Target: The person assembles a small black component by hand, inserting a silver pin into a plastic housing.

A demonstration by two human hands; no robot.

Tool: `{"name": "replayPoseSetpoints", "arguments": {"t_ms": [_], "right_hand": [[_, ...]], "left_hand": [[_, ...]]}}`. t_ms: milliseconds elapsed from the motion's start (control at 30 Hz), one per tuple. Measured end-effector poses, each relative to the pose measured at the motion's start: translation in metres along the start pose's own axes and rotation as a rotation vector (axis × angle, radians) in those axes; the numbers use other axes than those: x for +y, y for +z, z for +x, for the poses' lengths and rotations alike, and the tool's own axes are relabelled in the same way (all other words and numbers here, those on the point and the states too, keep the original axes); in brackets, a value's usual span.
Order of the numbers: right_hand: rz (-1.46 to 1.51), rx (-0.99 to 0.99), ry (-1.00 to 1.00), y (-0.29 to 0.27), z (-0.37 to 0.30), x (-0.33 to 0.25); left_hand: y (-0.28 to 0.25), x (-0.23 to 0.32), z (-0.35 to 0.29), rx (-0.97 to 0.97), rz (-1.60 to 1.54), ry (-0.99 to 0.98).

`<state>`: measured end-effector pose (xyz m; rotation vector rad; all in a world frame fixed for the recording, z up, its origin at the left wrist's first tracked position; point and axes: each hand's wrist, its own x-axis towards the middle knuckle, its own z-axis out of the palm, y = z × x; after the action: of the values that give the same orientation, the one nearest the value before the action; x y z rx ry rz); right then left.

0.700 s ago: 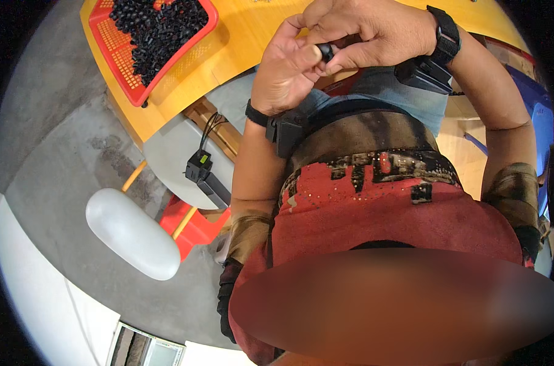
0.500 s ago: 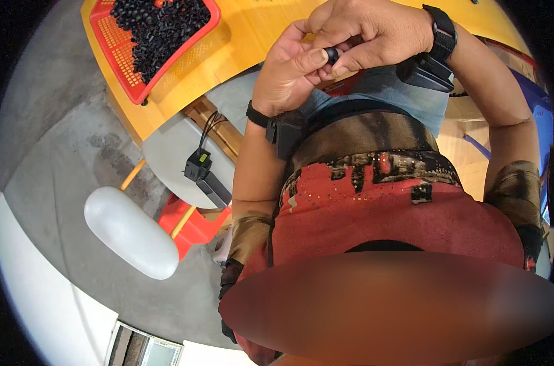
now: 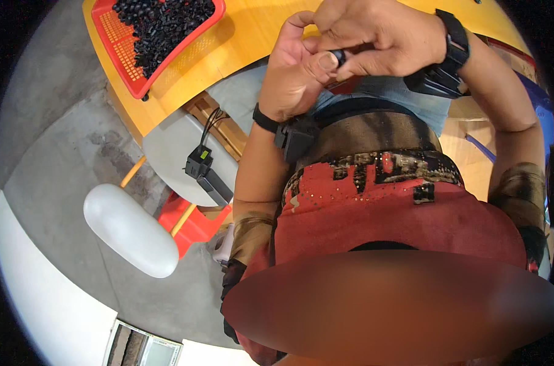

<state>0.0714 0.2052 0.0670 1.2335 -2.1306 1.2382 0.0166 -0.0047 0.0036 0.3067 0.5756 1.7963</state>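
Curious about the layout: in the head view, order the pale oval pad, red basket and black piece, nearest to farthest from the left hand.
1. Black piece, touching the left hand.
2. Red basket, upper left.
3. Pale oval pad, lower left.

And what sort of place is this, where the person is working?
Probably a workshop or assembly area: a red basket of small black parts stands on a yellow table, the left hand and right hand meet at one black piece, and the grey floor looks like concrete.
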Motion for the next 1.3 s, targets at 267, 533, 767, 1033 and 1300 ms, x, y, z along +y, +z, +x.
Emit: {"name": "replayPoseSetpoints", "arguments": {"t_ms": [267,533,767,1033,1300], "right_hand": [[0.241,-0.104,0.408,-0.014,0.01,-0.019],[0.402,0.09,0.281,0.006,-0.005,-0.001],[0.076,0.388,0.672,0.012,0.006,-0.031],[0.134,0.728,0.109,0.052,-0.016,-0.003],[0.633,0.777,0.111,0.058,-0.021,0.0]], "left_hand": [[0.019,0.006,0.003,0.06,0.154,0.093],[0.01,0.004,0.0,0.062,0.101,0.048],[0.02,0.016,0.009,0.083,-0.055,0.16],[0.009,0.003,0.009,0.224,-0.119,0.235],[0.026,0.011,0.01,0.219,-0.081,0.184]]}}
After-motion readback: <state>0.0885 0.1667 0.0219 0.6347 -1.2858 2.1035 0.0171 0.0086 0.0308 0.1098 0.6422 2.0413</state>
